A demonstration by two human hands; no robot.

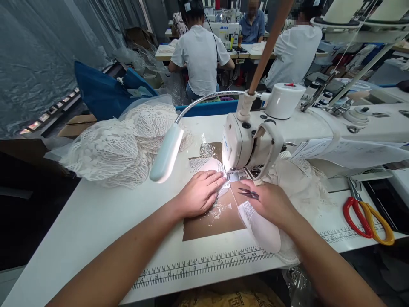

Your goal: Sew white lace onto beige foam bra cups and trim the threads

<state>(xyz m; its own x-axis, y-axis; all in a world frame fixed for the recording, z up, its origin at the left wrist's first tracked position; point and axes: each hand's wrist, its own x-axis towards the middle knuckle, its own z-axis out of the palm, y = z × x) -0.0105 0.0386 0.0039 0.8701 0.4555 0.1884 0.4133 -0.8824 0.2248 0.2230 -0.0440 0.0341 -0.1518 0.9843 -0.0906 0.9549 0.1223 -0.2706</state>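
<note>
My left hand point(202, 192) lies flat, fingers stretched out, on a piece of white lace fabric point(207, 163) beside the needle area of a white sewing machine point(238, 140). In my right hand point(271, 200) is a pair of thread snips point(248, 193), its dark blades pointing left. That hand is just right of the presser foot, and its fingers are partly hidden. A pale, smooth cup-shaped piece point(263, 230) with a lace edge lies below my right hand, near the table's front edge. The needle tip is hard to make out.
A heap of white lace pieces point(108, 149) sits at the left, beside a bendable lamp point(166, 153). Scissors with red and yellow handles point(367, 217) lie at the right. A ruler strip point(204, 266) runs along the front edge. People point(202, 55) sit at other machines beyond.
</note>
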